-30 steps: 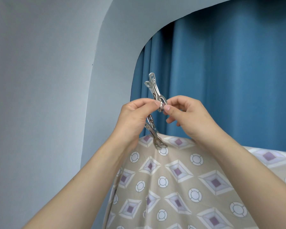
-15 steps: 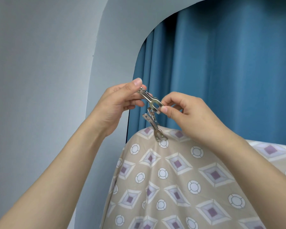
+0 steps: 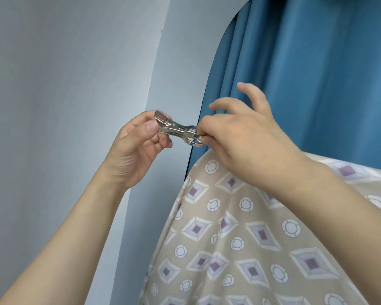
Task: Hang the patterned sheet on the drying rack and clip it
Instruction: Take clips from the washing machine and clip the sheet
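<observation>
The sheet (image 3: 240, 243) is beige, printed with rows of diamonds and small rings. Each diamond has a pale white-lilac frame and a purple square at its middle; each ring is white with a pale lilac centre, cut by short beige ticks. Toward its far right the cloth looks lighter, almost cream. The clip (image 3: 178, 130) is bare shiny silver metal with bright glints. The curtain (image 3: 317, 69) is plain deep blue, darker in its folds. The wall (image 3: 64, 84) is plain pale grey-blue, lighter in the strip next to the curtain.
</observation>
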Demonstrator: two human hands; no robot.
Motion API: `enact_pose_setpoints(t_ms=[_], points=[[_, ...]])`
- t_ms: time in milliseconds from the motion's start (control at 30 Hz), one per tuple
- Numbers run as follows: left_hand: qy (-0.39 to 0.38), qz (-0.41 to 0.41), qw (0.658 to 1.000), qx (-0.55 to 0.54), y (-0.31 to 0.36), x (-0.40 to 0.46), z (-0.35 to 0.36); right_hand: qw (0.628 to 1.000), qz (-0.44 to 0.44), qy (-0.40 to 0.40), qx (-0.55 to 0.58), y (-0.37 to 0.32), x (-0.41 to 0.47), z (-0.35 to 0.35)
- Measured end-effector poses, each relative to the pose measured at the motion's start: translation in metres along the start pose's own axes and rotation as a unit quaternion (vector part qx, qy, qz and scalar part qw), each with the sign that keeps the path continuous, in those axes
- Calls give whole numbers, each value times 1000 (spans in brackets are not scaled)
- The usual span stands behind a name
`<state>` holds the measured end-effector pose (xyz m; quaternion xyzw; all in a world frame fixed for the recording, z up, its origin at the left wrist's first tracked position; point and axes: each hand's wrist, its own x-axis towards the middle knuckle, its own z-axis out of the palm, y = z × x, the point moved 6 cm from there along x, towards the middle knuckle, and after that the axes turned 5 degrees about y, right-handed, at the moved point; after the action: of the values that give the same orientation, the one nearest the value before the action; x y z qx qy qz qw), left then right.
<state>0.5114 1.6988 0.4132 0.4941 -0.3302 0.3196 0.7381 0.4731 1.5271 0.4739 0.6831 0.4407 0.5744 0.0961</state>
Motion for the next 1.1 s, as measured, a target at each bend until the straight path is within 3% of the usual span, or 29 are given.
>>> enact_pose_setpoints(t_ms=[133, 267, 367, 433, 500, 533, 633, 733, 867, 1000, 1100], points=[[66, 13, 998, 17, -10, -17, -32, 994, -58, -47, -84, -24, 0, 24], [130, 25, 990, 42, -17, -29, -61, 989, -50, -125, -58, -36, -10, 50], [126, 19, 990, 67, -26, -36, -69, 975, -9, -218, 50, -42, -15, 68], [110, 6, 992, 63, -33, -40, -71, 960, 49, -208, 181, -39, -10, 70], [93, -3, 994, 60, -39, -43, -72, 922, 127, -198, 306, -31, -6, 72], [89, -8, 994, 64, -42, -44, -72, 917, 141, -197, 318, -28, -4, 71], [100, -29, 990, 90, -52, -47, -73, 969, 14, -229, 92, -32, -5, 75], [103, -44, 986, 126, -60, -51, -73, 947, -67, -306, -63, -40, -18, 95], [88, -51, 983, 153, -67, -55, -76, 958, -97, -255, -88, -51, -18, 100], [79, -70, 982, 154, -74, -61, -83, 923, -64, -371, -82, -51, -11, 108], [78, -75, 983, 146, -74, -66, -90, 911, -54, -398, -91, -57, -4, 114]])
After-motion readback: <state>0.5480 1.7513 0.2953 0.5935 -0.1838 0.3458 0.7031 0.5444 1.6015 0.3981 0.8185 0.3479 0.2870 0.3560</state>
